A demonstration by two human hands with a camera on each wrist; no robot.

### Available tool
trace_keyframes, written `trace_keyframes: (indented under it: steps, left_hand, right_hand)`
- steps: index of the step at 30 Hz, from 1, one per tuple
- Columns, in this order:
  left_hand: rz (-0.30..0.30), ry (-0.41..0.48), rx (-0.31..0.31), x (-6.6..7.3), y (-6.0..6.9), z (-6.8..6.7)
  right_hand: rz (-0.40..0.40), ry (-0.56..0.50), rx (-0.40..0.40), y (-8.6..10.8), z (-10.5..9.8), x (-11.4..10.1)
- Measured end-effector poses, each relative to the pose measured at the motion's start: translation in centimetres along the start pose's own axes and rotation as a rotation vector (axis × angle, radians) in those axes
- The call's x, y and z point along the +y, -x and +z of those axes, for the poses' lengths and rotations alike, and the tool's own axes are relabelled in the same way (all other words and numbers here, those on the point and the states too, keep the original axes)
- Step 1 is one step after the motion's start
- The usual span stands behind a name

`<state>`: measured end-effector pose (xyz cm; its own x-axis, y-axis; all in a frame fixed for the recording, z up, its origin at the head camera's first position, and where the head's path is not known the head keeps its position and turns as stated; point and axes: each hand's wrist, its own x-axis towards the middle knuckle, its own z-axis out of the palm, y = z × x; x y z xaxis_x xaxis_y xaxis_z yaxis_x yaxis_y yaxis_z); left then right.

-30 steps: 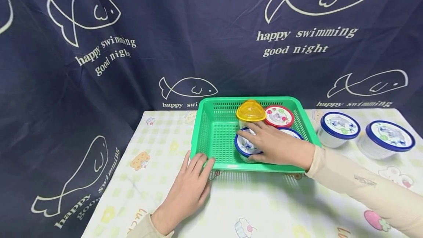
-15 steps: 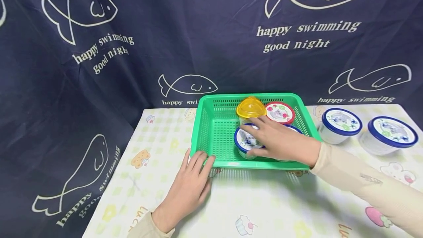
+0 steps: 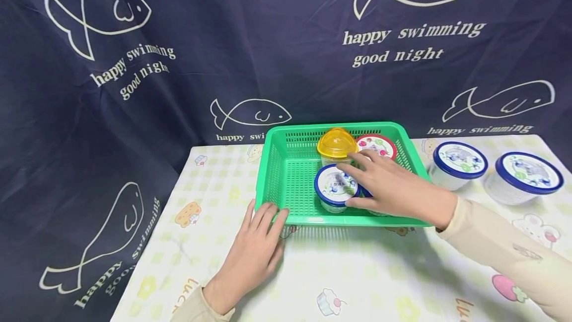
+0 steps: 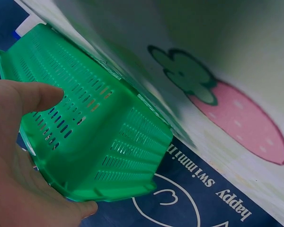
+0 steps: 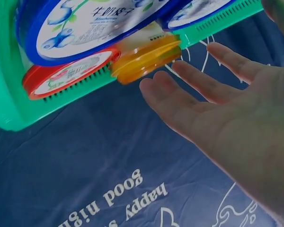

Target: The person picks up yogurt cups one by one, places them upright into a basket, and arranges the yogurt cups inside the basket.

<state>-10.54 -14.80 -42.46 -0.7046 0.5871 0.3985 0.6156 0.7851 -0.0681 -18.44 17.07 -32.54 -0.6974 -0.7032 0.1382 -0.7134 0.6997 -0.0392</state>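
My left hand [image 3: 252,247] holds the front left corner of a green plastic basket [image 3: 308,220], fingers curled over the rim and thumb along the outer wall. My right hand [image 3: 395,185] hovers over the basket's right half, its fingers spread and holding nothing. Just left of its fingertips stands a round tub with a blue lid [image 3: 335,185]. Another blue-lidded tub [image 5: 99,23] is mostly hidden beneath the right hand in the head view. Behind them sit a tub with a domed yellow lid [image 3: 337,143] and a red-lidded tub [image 3: 377,144], partly covered by the fingers.
Two more blue-lidded tubs [image 3: 459,160] [image 3: 529,173] stand on the table to the right of the basket. A patterned cloth [image 3: 348,272] covers the table. A dark blue curtain [image 3: 250,39] with white fish drawings hangs behind it.
My right hand has drawn back to the right from the left blue-lidded tub, uncovering its lid. My left hand stays at the basket's corner. The view has tilted slightly.
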Motion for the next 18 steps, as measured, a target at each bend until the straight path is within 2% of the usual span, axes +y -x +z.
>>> trace_keyframes:
  steps: [10, 18]
  left_hand:
    - [0.002, -0.009, 0.003, 0.0, 0.0, 0.1]
    - [0.007, -0.013, 0.013, -0.1, 0.0, 0.1]
  right_hand:
    - [0.025, -0.005, 0.048, 1.3, -0.5, 0.5]
    - [0.124, -0.061, 0.024, 2.9, -0.8, 1.2]
